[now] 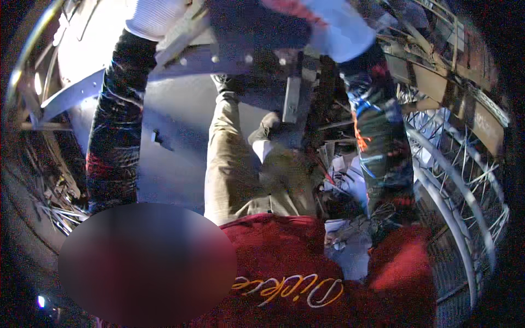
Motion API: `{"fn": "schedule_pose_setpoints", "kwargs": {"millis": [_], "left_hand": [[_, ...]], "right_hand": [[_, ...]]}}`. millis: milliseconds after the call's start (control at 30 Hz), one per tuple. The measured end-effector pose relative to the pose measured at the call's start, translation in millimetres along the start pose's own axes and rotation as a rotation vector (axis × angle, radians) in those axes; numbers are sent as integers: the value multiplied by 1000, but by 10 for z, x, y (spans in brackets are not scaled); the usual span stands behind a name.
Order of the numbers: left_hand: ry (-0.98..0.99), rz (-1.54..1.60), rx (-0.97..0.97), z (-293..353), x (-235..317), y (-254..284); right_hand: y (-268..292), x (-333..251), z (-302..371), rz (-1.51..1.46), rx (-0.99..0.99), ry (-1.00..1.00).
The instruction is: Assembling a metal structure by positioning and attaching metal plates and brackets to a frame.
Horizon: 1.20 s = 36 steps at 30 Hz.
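Both my arms reach up the view in dark patterned sleeves. At the top edge, my left hand [157,16] wears a ribbed white glove, its fingers cut off or hidden. It is nearest a pale slanted bar [183,38]. Farther right, my right hand [343,30], in a white glove with some red, lies beside a large dark panel [254,30]. Its fingers are too blurred to read. Below both hands runs a curved blue-grey metal strip [235,66] with a row of bright round spots. Whether either hand grips anything is hidden.
A flat grey surface [172,175] lies under my legs in tan trousers [229,164]. A short metal bar [291,98] stands near my shoe. Curved metal tubes [451,197] with thin rods crowd the right, below wooden boards [432,82]. Tangled scrap [60,180] lies at left.
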<state>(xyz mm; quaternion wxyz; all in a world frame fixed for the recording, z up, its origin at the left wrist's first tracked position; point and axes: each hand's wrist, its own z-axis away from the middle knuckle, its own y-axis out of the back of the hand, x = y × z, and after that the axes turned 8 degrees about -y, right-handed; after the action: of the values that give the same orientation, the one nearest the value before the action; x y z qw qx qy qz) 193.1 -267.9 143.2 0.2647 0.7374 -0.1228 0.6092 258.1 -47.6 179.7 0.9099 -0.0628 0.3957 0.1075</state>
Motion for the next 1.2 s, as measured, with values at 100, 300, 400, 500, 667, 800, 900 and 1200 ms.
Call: {"fn": "schedule_pose_setpoints", "kwargs": {"millis": [100,300,400,500,667,800,900,1200], "left_hand": [[-94,-22,183,279,-265,-98],[-98,-1420,-62,1072,-1752,278],[-337,-1401,164,1000,-1794,287],[9,-1288,181,1022,-1781,303],[424,-802,544,919,-1058,-99],[344,-801,562,794,-1117,-213],[363,-797,609,883,-1176,-133],[313,-1366,37,987,-1513,143]], "right_hand": [[409,535,143,210,321,342],[256,1400,-442,592,471,742],[-35,2151,-507,1389,573,762],[-305,2443,-165,1462,486,604],[25,2095,-844,1121,669,678],[-93,2448,-447,1337,754,685],[-252,2521,-257,1425,693,608],[-312,2562,-186,1349,731,506]]}}
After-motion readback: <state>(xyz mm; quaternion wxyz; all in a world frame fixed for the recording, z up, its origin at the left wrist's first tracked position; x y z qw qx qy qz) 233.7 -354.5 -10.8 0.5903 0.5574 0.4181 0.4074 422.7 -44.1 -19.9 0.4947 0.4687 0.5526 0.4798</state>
